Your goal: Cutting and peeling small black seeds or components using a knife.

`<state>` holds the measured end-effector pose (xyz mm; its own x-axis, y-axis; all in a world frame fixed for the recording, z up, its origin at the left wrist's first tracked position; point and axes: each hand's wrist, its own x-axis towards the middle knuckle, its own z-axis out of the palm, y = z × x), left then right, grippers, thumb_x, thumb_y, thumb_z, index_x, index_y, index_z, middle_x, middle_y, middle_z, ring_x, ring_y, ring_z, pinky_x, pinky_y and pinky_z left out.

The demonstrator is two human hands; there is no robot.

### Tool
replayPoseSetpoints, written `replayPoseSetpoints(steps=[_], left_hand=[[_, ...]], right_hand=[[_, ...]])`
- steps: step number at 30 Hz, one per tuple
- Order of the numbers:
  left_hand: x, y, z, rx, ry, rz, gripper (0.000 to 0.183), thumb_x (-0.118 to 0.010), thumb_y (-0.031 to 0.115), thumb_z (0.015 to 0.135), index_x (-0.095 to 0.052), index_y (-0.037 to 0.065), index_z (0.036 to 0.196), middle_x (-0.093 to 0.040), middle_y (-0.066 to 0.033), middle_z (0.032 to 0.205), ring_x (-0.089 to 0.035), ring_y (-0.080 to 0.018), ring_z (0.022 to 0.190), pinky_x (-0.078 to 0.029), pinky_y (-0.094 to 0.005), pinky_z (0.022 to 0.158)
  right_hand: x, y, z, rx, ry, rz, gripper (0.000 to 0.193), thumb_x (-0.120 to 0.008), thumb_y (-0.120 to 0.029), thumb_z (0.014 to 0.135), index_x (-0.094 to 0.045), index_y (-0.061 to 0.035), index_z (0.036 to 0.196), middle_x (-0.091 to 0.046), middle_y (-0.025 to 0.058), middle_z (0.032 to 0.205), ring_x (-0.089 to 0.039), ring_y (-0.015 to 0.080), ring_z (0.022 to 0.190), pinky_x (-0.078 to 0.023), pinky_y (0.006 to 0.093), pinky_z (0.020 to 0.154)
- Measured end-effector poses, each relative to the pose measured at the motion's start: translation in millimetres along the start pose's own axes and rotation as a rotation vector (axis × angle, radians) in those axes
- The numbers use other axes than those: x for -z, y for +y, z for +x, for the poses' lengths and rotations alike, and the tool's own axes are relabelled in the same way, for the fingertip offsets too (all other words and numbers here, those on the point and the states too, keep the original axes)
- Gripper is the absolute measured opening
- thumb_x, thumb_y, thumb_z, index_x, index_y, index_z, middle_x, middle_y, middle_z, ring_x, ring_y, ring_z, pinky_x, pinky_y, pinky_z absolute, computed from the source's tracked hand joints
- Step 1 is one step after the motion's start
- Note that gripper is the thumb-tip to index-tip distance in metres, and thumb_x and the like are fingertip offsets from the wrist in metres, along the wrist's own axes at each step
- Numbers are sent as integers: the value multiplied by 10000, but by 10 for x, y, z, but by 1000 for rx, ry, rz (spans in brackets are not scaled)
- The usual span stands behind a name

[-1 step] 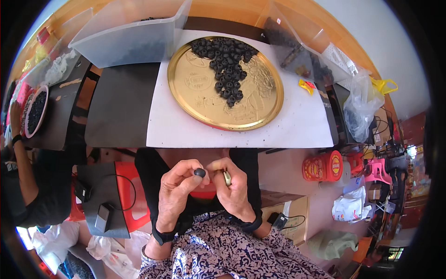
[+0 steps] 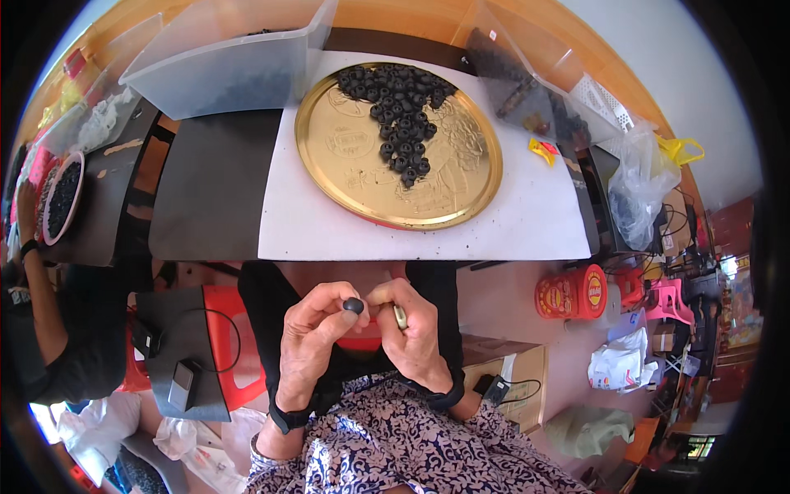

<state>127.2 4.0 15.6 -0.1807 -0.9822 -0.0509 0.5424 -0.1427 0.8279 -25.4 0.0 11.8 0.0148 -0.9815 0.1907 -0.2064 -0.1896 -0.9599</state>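
My left hand pinches a small round black piece between thumb and fingertips, over my lap. Close against it, my right hand has its fingers curled round a small brass-coloured metal tool; only part of the tool shows, so its kind is unclear. The two hands' fingertips meet or nearly meet beside the black piece. Beyond them, on the table, lies a round gold tray with an embossed surface. Many small black rounded pieces, some with a visible hole, are heaped at its far side and trail toward its middle.
A white sheet lies under the tray. Clear plastic bins with dark contents stand behind it. A yellow-red wrapper lies to the right. A red tub stands on the floor. At far left, a co-worker's arm reaches near a bowl.
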Motion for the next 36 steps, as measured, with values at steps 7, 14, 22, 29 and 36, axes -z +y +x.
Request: replayPoseSetpoints(steps=[7, 14, 22, 29, 36], left_hand=[[90, -52, -21, -9, -7, 23, 155, -585, 7, 876, -621, -5, 1026, -630, -13, 895, -574, -64, 813, -464, -209, 744], [125, -67, -39, 3, -7, 53, 166, -598, -11, 853, -626, -6, 1016, -623, 2, 897, -556, -52, 827, -431, -188, 723], [122, -72, -32, 27, -8, 47, 141, -597, 0, 855, -634, -4, 991, -619, 9, 888, -534, -48, 800, -422, -187, 712], [107, -54, -40, 49, -11, 72, 136, -597, 24, 864, -633, -10, 990, -612, 13, 876, -520, -46, 787, -407, -184, 707], [58, -20, -50, 42, -14, 96, 127, -614, 63, 873, -639, -17, 969, -616, 3, 857, -539, -61, 787, -434, -205, 732]], right_hand=[[23, -47, 18, 251, -115, -316, 196, -604, 114, 702, -544, -38, 811, -535, 82, 762, -604, 281, 598, -488, 349, 516], [9, -27, 12, 267, -144, -425, 184, -639, 82, 704, -542, -48, 790, -519, 79, 745, -602, 305, 596, -501, 367, 492], [32, -9, 17, 243, -185, -444, 175, -649, 68, 703, -543, -42, 789, -515, 84, 744, -601, 312, 607, -506, 377, 499], [53, -15, 19, 224, -202, -442, 181, -655, 63, 699, -546, -45, 795, -515, 85, 746, -606, 315, 616, -508, 381, 508], [59, -7, 6, 202, -215, -430, 171, -653, 52, 709, -549, -54, 794, -511, 89, 752, -607, 329, 632, -498, 395, 518]])
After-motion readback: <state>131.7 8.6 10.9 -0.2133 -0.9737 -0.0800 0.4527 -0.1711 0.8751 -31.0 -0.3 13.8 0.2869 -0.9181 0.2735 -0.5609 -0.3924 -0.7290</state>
